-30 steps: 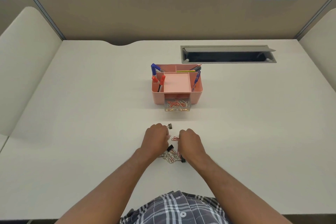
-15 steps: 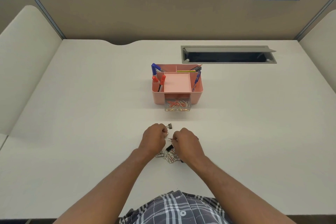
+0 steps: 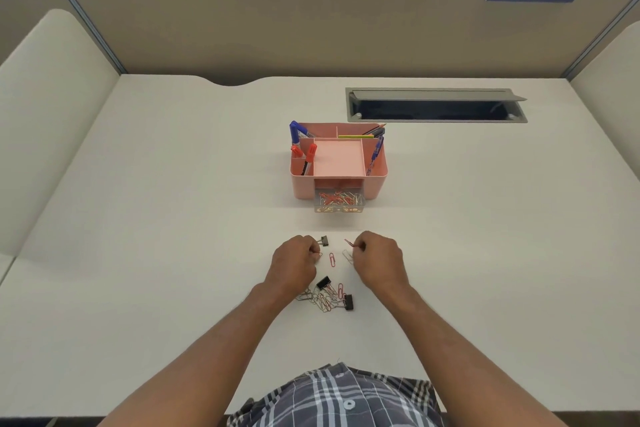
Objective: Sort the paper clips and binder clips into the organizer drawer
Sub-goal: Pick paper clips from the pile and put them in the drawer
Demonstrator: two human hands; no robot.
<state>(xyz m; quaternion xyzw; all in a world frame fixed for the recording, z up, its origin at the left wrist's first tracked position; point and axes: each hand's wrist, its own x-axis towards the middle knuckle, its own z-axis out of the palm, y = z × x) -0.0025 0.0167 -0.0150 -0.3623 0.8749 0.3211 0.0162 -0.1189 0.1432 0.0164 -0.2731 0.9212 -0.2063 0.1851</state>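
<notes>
Left hand (image 3: 294, 262) curled, right hand (image 3: 377, 258) curled, both forearms extended forward

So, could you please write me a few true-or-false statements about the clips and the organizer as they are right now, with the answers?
1. The clear drawer at the front of the pink organizer is pulled out and holds paper clips. True.
2. The right hand pinches a black binder clip. False: it pinches a red paper clip.
3. A pile of paper clips lies on the desk between the forearms. True.
4. All binder clips are already in the drawer. False: at least three black binder clips, such as one by the pile, are on the desk.
5. The left hand rests inside the organizer. False: it is over the desk, near a binder clip.
</notes>
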